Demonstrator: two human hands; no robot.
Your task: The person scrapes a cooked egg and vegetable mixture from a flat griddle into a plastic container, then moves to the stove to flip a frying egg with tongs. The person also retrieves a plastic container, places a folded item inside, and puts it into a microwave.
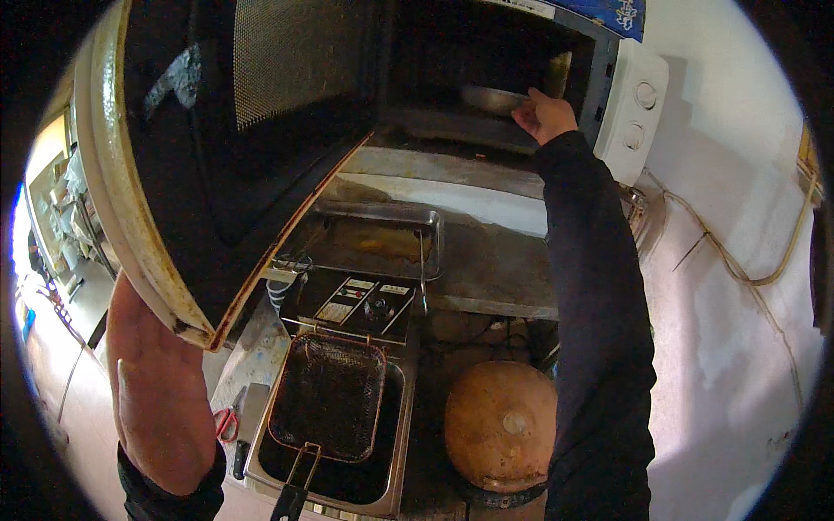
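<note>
The microwave oven door [186,195] hangs wide open on the left, its edge yellowed and rusty. My left hand [156,365] is raised against the outer side of this door, and its fingers are hidden behind it. My right hand [548,117] reaches into the dark microwave cavity [430,58] and pinches the rim of a shallow metal bowl [494,99]. The bowl sits inside near the cavity floor; what it contains cannot be made out. To the right of the opening is the white control panel [635,117] with two round knobs.
Below stands a deep fryer [352,306] with a wire basket [329,397]. A lidded round pot [498,423] is beside it. Behind lies a metal tray [378,238]. Red-handled scissors [227,423] and a cleaver [253,410] lie at left. A cable [736,273] runs along the right wall.
</note>
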